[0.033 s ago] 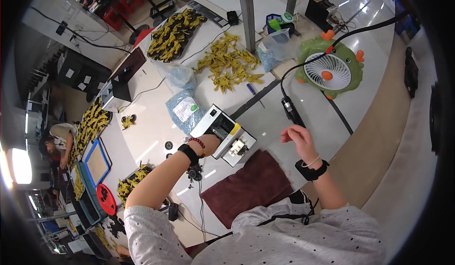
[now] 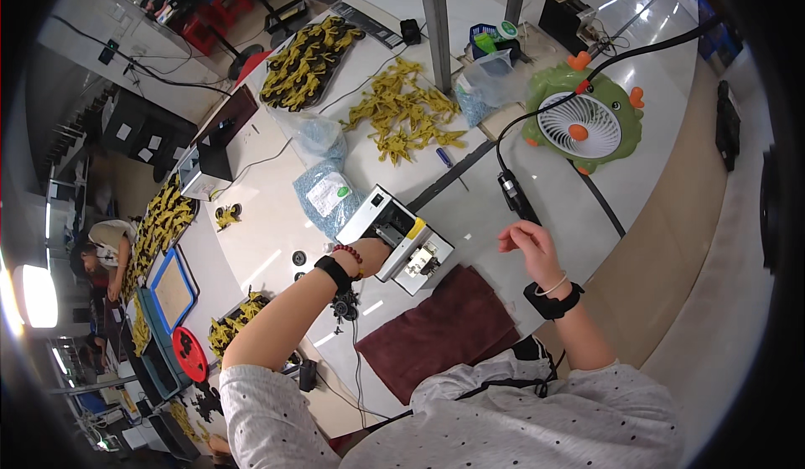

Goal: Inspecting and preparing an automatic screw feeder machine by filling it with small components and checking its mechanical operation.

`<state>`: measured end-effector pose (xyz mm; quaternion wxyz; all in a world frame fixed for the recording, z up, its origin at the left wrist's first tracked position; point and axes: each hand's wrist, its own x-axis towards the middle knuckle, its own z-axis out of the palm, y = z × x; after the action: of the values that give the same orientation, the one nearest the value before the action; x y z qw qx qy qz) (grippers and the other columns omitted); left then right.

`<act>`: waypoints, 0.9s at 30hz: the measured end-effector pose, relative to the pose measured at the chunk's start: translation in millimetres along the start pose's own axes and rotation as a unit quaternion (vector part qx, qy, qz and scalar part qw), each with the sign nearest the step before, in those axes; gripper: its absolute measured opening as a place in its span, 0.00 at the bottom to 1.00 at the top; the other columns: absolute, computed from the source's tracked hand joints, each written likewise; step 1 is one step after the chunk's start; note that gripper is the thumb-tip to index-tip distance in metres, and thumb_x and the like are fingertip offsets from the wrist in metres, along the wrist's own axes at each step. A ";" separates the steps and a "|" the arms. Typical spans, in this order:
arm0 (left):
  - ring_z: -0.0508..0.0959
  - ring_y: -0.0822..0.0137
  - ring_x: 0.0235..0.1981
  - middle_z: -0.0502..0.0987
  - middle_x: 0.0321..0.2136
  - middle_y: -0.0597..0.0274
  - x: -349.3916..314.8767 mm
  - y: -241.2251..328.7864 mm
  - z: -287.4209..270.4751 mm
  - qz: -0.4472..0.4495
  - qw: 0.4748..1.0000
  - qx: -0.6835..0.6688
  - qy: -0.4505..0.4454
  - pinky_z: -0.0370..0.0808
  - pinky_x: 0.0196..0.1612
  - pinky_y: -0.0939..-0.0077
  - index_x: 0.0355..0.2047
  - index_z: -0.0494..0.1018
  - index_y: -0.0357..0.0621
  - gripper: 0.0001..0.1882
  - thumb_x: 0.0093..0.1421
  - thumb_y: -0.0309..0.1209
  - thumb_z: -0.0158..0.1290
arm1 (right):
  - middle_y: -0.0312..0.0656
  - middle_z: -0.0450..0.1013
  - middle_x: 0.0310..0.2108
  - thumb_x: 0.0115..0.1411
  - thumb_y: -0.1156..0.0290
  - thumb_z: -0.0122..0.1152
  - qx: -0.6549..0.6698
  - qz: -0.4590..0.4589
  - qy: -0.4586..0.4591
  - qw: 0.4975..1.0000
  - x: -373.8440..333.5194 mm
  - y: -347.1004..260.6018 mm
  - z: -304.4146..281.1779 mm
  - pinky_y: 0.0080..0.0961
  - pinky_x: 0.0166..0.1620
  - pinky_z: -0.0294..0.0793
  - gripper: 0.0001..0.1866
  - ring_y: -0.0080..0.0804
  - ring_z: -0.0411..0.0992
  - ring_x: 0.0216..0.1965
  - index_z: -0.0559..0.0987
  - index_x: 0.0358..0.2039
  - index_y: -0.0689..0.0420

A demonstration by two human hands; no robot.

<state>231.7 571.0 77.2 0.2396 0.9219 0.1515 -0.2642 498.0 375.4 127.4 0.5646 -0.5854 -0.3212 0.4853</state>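
Observation:
A small white bench machine (image 2: 401, 242) with a black recess and a yellow part stands at the middle of the table. My left hand (image 2: 369, 257) reaches into it from the left; its fingers are hidden in the recess. Right of the machine, my right hand (image 2: 532, 249) is raised above the table edge with nothing in it, its fingers loosely bent and apart. A black electric screwdriver (image 2: 517, 198) hangs on its cable just beyond that hand. Beside my left wrist lie small black wheels (image 2: 298, 257) and a cluster of black parts (image 2: 345, 304).
A dark red cloth (image 2: 440, 330) lies in front of me. Yellow plastic parts (image 2: 402, 108) are heaped at the back, near a bag of blue pellets (image 2: 327, 196). A green fan (image 2: 579, 125) stands far right, a metal post (image 2: 435, 28) behind. Another person (image 2: 107, 247) sits far left.

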 end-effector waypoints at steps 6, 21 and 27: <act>0.73 0.52 0.37 0.74 0.32 0.46 -9.1 11.3 -14.2 -0.017 0.999 0.033 -0.039 0.70 0.42 0.65 0.33 0.71 0.35 0.11 0.51 0.23 0.42 | 0.37 0.71 0.24 0.60 0.68 0.45 -0.006 0.003 0.013 1.000 -7.0 -0.7 -7.5 0.16 0.35 0.69 0.13 0.20 0.70 0.27 0.74 0.28 0.64; 0.72 0.55 0.37 0.72 0.30 0.53 -21.8 20.0 -14.1 0.002 0.995 0.015 0.097 0.69 0.42 0.67 0.29 0.69 0.37 0.08 0.48 0.23 0.43 | 0.37 0.71 0.23 0.61 0.68 0.45 -0.009 0.010 0.023 1.000 -18.6 4.6 -11.5 0.17 0.35 0.68 0.13 0.20 0.69 0.27 0.74 0.28 0.64; 0.72 0.59 0.32 0.72 0.27 0.56 -25.1 19.8 -10.1 0.041 0.982 0.046 0.177 0.70 0.39 0.71 0.27 0.68 0.39 0.06 0.48 0.22 0.43 | 0.37 0.71 0.23 0.60 0.69 0.45 -0.024 0.002 0.010 1.000 -21.6 0.4 -6.5 0.17 0.35 0.68 0.13 0.21 0.69 0.27 0.74 0.28 0.64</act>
<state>223.5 555.8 105.9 0.1767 0.9696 0.1415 -0.0935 497.0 353.1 130.7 0.5523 -0.6043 -0.3263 0.4725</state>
